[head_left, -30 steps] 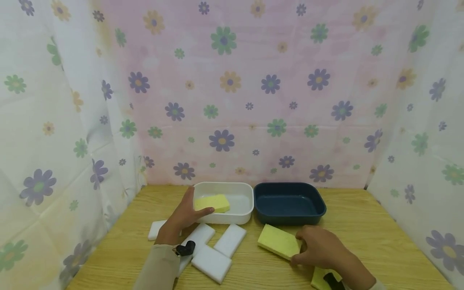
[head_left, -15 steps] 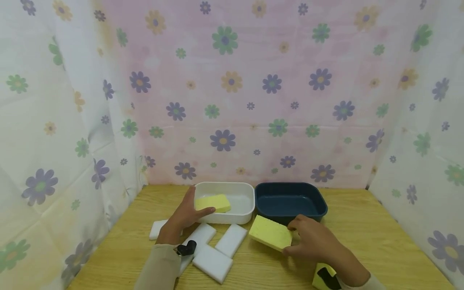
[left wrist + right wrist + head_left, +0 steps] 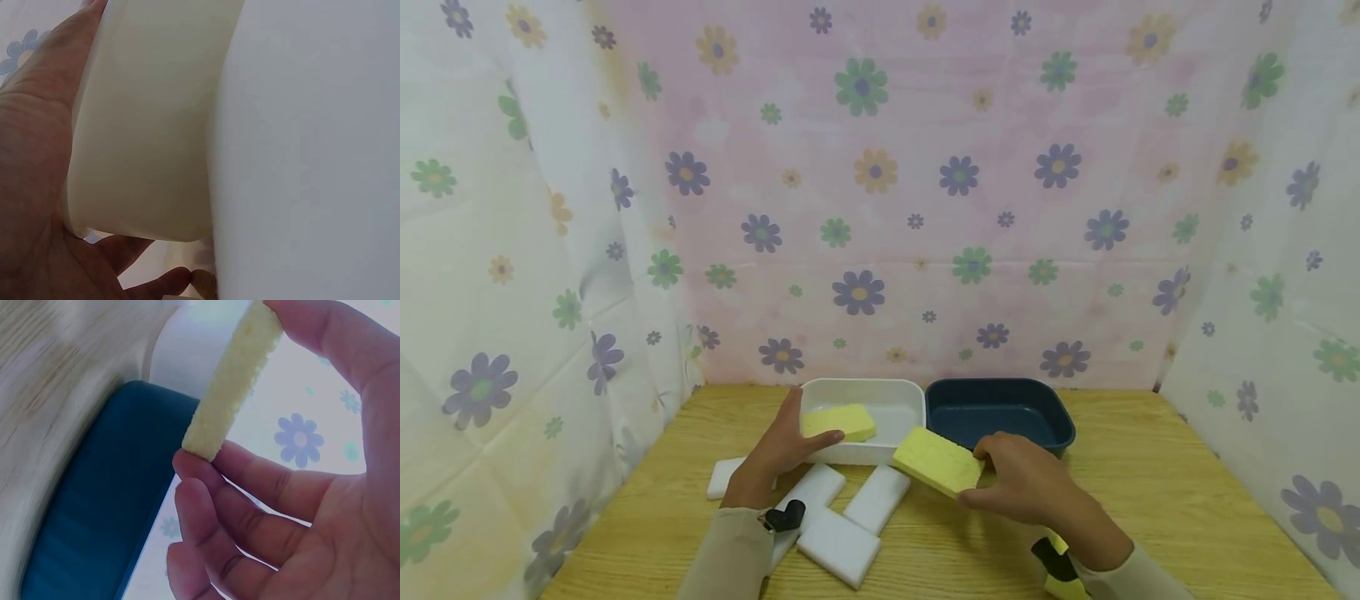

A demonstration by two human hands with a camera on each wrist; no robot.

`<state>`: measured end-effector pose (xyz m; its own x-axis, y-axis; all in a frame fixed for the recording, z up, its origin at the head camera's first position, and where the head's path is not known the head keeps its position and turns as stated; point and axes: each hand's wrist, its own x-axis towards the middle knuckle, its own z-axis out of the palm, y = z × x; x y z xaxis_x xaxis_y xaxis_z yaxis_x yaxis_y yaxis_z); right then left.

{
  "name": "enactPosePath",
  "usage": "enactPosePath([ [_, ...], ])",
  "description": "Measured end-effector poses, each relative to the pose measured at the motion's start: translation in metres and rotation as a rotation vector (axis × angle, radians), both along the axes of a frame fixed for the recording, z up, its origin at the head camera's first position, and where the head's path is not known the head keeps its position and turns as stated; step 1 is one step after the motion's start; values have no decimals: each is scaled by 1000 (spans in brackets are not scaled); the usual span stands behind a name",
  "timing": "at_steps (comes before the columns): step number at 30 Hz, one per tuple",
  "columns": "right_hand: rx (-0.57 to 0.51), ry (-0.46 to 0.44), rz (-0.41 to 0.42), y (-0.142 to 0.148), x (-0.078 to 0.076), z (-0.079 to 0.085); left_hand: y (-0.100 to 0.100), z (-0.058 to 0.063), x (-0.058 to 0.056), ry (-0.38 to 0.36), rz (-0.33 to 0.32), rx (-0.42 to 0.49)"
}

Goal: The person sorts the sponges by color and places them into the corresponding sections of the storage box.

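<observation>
Nearest, we list one spare yellow sponge (image 3: 1063,589), partly hidden by the right wrist; four white blocks (image 3: 838,546) on the table (image 3: 940,562), about the left wrist; right hand (image 3: 1026,479), fingers pinching the held yellow sponge (image 3: 936,461) by its end, clear of the table, before the place where two trays meet; left hand (image 3: 781,440), thumb and fingers spread about the left end of the white tray (image 3: 901,421), in which we count another yellow sponge (image 3: 846,422); navy tray (image 3: 992,418) just beside it; farthest, flowered cloth (image 3: 895,242)
</observation>
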<state>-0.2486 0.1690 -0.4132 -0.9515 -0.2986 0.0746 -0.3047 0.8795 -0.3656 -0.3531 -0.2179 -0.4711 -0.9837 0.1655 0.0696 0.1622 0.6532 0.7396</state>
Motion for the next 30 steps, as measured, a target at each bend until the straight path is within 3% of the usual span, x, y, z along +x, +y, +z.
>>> enactPosePath([
  [10,-37,27,-47,-23,-15,2,0,0,1,8,-1,6],
  [30,-54,95,-100,-49,-31,6,0,-2,-2,38,-11,23],
])
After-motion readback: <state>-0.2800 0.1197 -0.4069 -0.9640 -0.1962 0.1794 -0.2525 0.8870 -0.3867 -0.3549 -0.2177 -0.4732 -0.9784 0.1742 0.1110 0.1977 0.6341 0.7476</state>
